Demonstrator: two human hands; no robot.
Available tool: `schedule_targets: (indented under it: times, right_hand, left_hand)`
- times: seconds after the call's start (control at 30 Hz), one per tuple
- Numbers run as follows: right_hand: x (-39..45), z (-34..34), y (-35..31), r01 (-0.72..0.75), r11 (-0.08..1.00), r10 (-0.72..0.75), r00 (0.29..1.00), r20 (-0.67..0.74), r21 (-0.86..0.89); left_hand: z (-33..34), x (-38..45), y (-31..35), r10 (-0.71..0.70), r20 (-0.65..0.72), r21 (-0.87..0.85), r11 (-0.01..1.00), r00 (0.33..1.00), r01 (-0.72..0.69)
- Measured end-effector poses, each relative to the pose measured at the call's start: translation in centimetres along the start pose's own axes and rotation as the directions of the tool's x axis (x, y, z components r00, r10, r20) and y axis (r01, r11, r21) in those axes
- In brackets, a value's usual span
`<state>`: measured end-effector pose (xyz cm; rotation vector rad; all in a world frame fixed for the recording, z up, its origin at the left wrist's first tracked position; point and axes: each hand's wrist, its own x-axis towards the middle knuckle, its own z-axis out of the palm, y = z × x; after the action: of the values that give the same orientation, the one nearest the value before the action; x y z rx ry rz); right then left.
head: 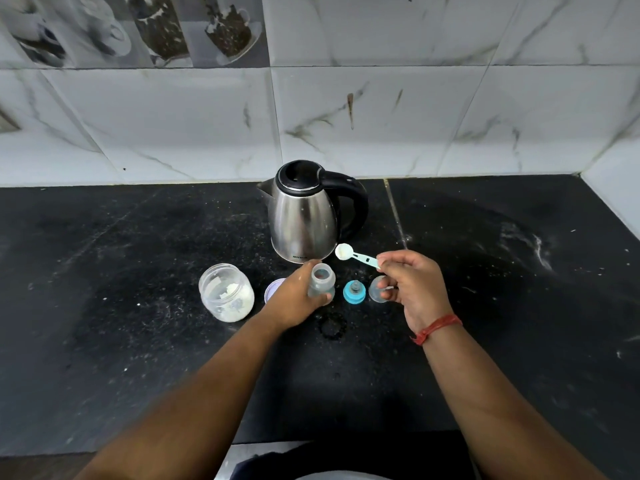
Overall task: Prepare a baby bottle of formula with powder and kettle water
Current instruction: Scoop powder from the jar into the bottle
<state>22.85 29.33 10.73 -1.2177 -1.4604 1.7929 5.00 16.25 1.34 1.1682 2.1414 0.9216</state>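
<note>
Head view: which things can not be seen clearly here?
- Bottle: water level unclear; the left hand covers its side.
- Kettle: contents hidden by its closed lid and metal wall.
- Scoop: powder amount too small to judge.
- Clear cap: partly covered by the right hand.
- Jar lid: partly behind the left hand.

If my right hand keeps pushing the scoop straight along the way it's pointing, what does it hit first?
Most likely the kettle: the scoop in the right hand points up-left at its lower body, passing just right of the bottle. Depth is uncertain.
</note>
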Motion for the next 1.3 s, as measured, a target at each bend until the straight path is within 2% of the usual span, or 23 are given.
schedule_targets:
  times: [0.17, 0.3, 0.57, 0.77, 0.93, 1.1, 1.17, 1.3]
  right_hand:
    - [0.2, 0.1, -0.3, 0.018, 1.000, -0.018, 1.000, 0.022, -0.005]
    - [-0.1, 0.7, -1.0, 0.085, 0.996, -0.084, 0.995, 0.051, -0.024]
    - [-0.9, 3.8, -2.1, 0.328, 0.904, -0.310, 0.945, 0.106, -0.276]
    - [-1.2, 5.7, -2.4, 0.586, 0.673, -0.545, 0.805, 0.232, -0.452]
    - [-1.6, 6.6, -2.8, 0.721, 0.463, -0.643, 0.674, 0.364, -0.516]
    - [-2.6, 7.0, -3.6, 0.825, 0.177, -0.675, 0.499, 0.544, -0.537]
    - [-2.8, 7.0, -3.8, 0.846, 0.125, -0.660, 0.461, 0.593, -0.518]
    - [-3.0, 6.9, -4.0, 0.862, 0.082, -0.676, 0.417, 0.607, -0.501]
  left_hand:
    - [0.0, -0.3, 0.3, 0.015, -0.099, -0.024, 1.000, 0.995, -0.018]
    - [-1.0, -0.5, 0.2, 0.036, -0.193, -0.064, 0.997, 0.981, -0.049]
    - [-3.4, -1.1, 0.6, 0.101, -0.302, -0.034, 0.993, 0.948, -0.117]
    - [-4.6, -1.6, 1.1, 0.116, -0.317, -0.045, 0.989, 0.941, -0.137]
    - [-5.3, -1.8, 1.3, 0.109, -0.326, -0.073, 0.987, 0.939, -0.140]
    - [-5.8, -1.9, 1.4, 0.112, -0.334, -0.094, 0.984, 0.936, -0.152]
    - [-5.9, -1.8, 1.4, 0.115, -0.337, -0.099, 0.983, 0.935, -0.156]
    - [-5.9, -1.8, 1.3, 0.124, -0.335, -0.115, 0.978, 0.934, -0.171]
